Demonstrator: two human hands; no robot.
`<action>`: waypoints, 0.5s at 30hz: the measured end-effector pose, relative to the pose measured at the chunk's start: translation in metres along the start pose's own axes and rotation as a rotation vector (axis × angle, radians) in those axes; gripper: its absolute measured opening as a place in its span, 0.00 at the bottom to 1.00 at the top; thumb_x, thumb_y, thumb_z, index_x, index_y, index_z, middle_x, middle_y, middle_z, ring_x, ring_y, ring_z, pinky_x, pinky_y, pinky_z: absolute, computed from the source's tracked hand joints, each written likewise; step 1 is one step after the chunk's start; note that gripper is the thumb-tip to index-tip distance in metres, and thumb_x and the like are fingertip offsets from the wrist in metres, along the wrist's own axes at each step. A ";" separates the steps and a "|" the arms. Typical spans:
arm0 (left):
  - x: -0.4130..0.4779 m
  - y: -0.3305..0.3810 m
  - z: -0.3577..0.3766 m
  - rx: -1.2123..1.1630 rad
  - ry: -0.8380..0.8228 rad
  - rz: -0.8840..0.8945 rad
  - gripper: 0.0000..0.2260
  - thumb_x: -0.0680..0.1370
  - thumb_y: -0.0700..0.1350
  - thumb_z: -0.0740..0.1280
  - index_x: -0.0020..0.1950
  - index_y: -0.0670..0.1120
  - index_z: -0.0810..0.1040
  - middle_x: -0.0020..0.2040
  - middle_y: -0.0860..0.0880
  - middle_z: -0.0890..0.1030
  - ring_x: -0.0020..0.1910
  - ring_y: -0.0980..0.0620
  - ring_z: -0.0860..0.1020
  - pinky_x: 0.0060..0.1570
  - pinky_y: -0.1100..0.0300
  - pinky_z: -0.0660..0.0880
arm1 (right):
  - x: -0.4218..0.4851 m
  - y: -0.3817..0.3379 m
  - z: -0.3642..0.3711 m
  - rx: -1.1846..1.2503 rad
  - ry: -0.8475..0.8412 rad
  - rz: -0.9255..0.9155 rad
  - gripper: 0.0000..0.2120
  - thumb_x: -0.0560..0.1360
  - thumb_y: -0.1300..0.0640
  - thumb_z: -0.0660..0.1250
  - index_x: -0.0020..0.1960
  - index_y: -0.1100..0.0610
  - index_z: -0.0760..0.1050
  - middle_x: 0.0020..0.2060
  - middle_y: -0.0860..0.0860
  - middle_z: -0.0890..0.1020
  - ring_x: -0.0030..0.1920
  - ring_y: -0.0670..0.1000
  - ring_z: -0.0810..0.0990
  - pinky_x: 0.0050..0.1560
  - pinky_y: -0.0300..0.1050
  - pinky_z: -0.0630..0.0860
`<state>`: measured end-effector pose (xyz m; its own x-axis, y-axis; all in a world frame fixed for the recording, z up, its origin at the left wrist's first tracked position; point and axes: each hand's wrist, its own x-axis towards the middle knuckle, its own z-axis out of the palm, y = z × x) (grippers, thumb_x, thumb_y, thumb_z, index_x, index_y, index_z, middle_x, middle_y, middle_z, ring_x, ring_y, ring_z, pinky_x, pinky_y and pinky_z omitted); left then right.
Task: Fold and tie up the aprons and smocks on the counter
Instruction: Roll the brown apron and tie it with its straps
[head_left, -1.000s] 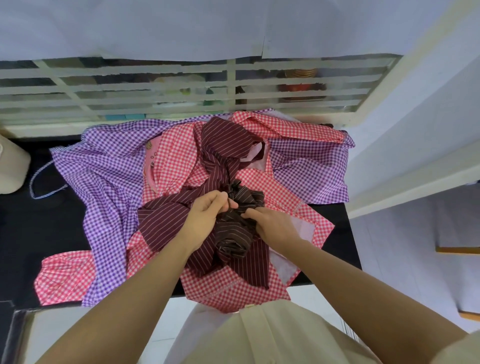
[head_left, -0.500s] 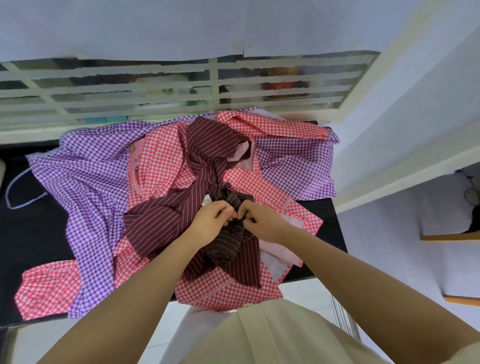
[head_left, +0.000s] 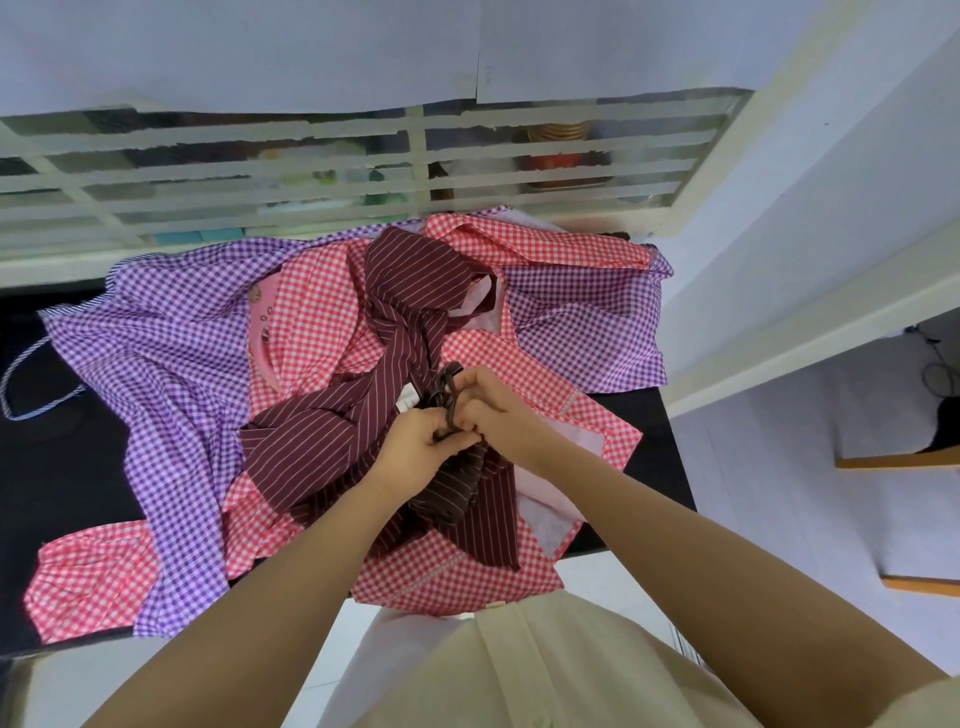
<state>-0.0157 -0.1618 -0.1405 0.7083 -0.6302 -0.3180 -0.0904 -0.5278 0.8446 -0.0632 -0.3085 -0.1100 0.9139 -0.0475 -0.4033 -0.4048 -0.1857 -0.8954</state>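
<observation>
A maroon striped apron (head_left: 311, 441) lies crumpled on top of the pile on the black counter (head_left: 57, 467). Its bunched brown-striped strap (head_left: 452, 483) hangs between my hands. My left hand (head_left: 421, 441) and my right hand (head_left: 493, 410) meet over the pile's middle, both pinching the twisted strap end. A white label (head_left: 408, 402) shows just left of my fingers. Beneath lie a red gingham smock (head_left: 311, 322) and a purple gingham smock (head_left: 156, 353). Another red gingham piece (head_left: 88, 582) sits at the front left.
A louvred window (head_left: 311, 171) runs behind the counter. A white wall and ledge (head_left: 779, 291) close the right side. The counter's front edge (head_left: 623, 551) is near my body, with tiled floor (head_left: 779, 493) beyond on the right. A striped cord (head_left: 31, 410) loops at the far left.
My hands have drawn together and lifted slightly, closing tighter on the twisted strap. The view has shifted right, so the pile sits further left.
</observation>
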 end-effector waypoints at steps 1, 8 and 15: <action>-0.001 0.001 -0.002 -0.039 -0.004 -0.009 0.05 0.76 0.41 0.71 0.41 0.43 0.81 0.36 0.45 0.81 0.37 0.52 0.79 0.42 0.61 0.76 | -0.002 0.002 -0.002 0.027 0.026 0.026 0.14 0.77 0.68 0.56 0.57 0.55 0.70 0.44 0.49 0.78 0.38 0.44 0.75 0.39 0.36 0.72; -0.003 0.003 -0.004 -0.106 0.019 -0.016 0.06 0.75 0.39 0.72 0.41 0.49 0.82 0.31 0.54 0.82 0.33 0.63 0.78 0.40 0.70 0.73 | -0.003 0.026 0.000 -0.443 0.074 -0.120 0.15 0.73 0.66 0.66 0.58 0.57 0.80 0.47 0.46 0.79 0.43 0.39 0.75 0.44 0.28 0.70; 0.000 -0.001 -0.005 -0.111 0.077 -0.017 0.02 0.74 0.39 0.73 0.45 0.43 0.81 0.38 0.50 0.85 0.41 0.57 0.83 0.51 0.62 0.78 | -0.002 0.027 -0.003 -0.496 0.079 -0.158 0.10 0.73 0.61 0.72 0.54 0.56 0.82 0.43 0.48 0.79 0.39 0.42 0.74 0.39 0.29 0.70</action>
<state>-0.0119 -0.1581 -0.1388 0.7610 -0.5739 -0.3026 -0.0024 -0.4690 0.8832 -0.0759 -0.3161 -0.1330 0.9699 -0.0519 -0.2379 -0.2155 -0.6381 -0.7392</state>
